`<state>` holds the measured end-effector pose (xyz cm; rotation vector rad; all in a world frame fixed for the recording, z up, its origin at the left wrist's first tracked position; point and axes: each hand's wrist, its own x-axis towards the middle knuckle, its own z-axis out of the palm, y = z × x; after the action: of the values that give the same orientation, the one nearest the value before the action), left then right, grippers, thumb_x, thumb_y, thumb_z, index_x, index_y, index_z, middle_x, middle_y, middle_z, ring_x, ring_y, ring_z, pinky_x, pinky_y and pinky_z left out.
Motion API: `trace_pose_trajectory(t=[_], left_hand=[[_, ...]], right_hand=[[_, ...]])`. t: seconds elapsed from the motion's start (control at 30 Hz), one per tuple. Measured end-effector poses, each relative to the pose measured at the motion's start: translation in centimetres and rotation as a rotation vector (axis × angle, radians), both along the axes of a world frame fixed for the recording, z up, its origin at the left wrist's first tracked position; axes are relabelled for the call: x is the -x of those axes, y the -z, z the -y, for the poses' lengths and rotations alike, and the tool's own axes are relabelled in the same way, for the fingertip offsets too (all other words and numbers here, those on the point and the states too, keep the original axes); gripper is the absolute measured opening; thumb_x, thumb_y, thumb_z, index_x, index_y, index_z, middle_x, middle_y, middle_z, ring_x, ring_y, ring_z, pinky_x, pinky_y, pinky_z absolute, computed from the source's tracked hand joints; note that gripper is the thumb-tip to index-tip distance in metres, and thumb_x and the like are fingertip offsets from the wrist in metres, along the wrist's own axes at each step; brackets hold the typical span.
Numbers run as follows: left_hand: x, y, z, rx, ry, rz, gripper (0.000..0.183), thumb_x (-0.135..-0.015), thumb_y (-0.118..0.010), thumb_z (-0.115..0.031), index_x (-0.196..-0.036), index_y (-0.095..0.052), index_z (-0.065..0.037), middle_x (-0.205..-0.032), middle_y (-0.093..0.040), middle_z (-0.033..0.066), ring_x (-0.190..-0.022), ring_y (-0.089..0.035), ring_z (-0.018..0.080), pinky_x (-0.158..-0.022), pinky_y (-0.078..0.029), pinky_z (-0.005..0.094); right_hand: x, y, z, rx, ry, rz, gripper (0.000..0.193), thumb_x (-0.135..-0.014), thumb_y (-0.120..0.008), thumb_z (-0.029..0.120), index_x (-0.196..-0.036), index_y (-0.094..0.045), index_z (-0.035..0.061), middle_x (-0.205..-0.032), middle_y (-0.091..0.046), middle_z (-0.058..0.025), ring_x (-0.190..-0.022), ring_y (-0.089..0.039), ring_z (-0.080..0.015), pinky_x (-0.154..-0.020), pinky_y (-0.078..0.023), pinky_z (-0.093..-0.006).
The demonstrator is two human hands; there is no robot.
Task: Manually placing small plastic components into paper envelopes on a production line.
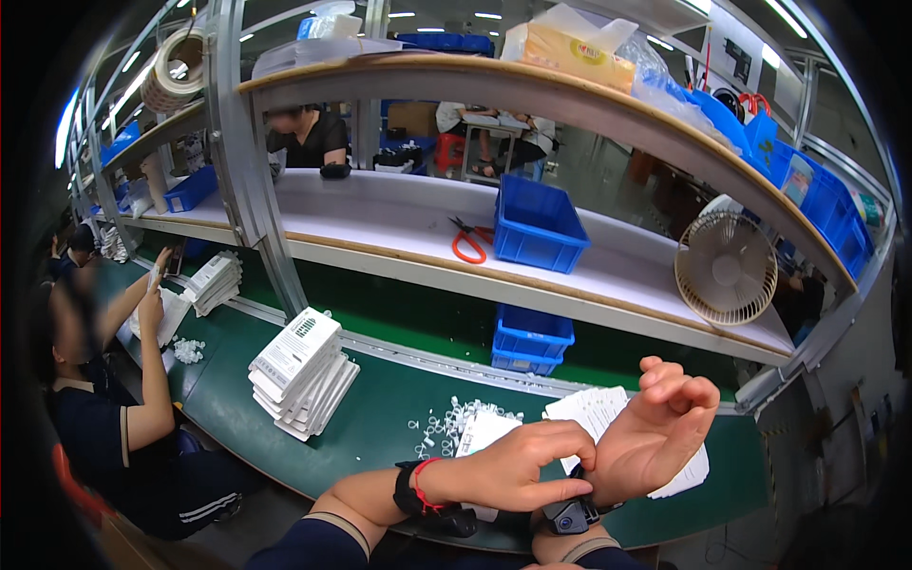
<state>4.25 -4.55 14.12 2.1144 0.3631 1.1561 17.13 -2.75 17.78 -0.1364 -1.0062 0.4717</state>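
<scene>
My left hand (527, 465) reaches across to my right wrist, its thumb and fingertips closed on the black wrist strap (583, 472) of a small black camera (570, 518). The right hand (660, 432) is raised with the palm turned up; its fingers are loosely bent and hold nothing. Behind the right hand, white printed sheets (594, 408) are fanned out on the green table (380, 408). A white box (483, 432) lies partly hidden behind my left hand. Beside it is a heap of small white ring-shaped plastic pieces (461, 416).
Stacked white boxes (299, 370) stand left on the table. Blue bins (532, 337) sit under the shelf; another blue bin (540, 228), red-handled pliers (468, 242) and a fan (727, 266) are on it. At far left a co-worker (104, 408) holds something up.
</scene>
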Motion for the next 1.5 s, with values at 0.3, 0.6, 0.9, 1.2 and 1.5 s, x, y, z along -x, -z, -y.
trace_pose_trajectory(t=[0.3, 0.6, 0.9, 1.2, 1.5], left_hand=[[-0.1, 0.5, -0.6, 0.077, -0.027, -0.056, 0.02, -0.088, -0.065, -0.02, -0.094, -0.058, -0.001, -0.092, -0.063, 0.013, -0.09, -0.061, 0.0308, -0.08, -0.046, 0.0382], [1.5, 0.2, -0.7, 0.198, 0.068, 0.197, 0.048, -0.091, -0.064, -0.02, -0.13, -0.048, 0.001, -0.129, -0.052, 0.012, -0.117, -0.049, 0.0227, -0.098, -0.039, 0.0364], [3.7, 0.3, 0.3, 0.198, 0.02, 0.273, 0.086, -0.087, -0.068, -0.043, -0.15, -0.027, 0.0, -0.15, -0.032, 0.0227, -0.14, -0.028, 0.0356, -0.111, -0.027, 0.0441], [2.1, -2.9, -2.9, 0.175, -0.02, 0.126, 0.088, -0.085, -0.07, -0.042, -0.15, -0.027, -0.001, -0.145, -0.037, 0.0234, -0.134, -0.037, 0.0355, -0.106, -0.033, 0.0422], [4.5, -1.0, 0.7, 0.15, -0.011, -0.009, 0.09, -0.083, -0.073, -0.042, -0.149, -0.027, -0.002, -0.14, -0.043, 0.0241, -0.127, -0.045, 0.0355, -0.102, -0.04, 0.0403]], right_hand=[[0.0, 0.3, -0.5, 0.015, 0.018, 0.19, 0.022, -0.097, -0.056, 0.025, -0.091, -0.051, 0.0045, -0.069, -0.06, -0.0069, -0.067, -0.056, -0.0181, -0.08, -0.044, -0.0397], [0.5, 0.8, -0.9, -0.119, 0.246, 0.474, 0.03, -0.094, -0.061, 0.032, -0.103, -0.057, 0.0041, -0.085, -0.066, -0.0108, -0.08, -0.06, -0.0257, -0.082, -0.047, -0.0422], [6.0, 3.1, -1.3, -0.178, 0.16, 0.757, 0.061, -0.097, -0.043, 0.055, -0.147, -0.042, 0.0185, -0.152, -0.017, -0.0346, -0.139, -0.023, -0.0512, -0.111, -0.015, -0.061], [4.9, 0.6, 1.6, -0.16, -0.079, 1.207, 0.058, -0.081, -0.069, 0.042, -0.134, -0.059, 0.0213, -0.127, -0.051, -0.0266, -0.119, -0.049, -0.0453, -0.098, -0.04, -0.0548], [1.3, -0.6, 1.7, -0.171, -0.223, 1.227, 0.049, -0.08, -0.072, 0.026, -0.125, -0.062, 0.0109, -0.117, -0.058, -0.0241, -0.096, -0.064, -0.0398, -0.08, -0.053, -0.0444]])
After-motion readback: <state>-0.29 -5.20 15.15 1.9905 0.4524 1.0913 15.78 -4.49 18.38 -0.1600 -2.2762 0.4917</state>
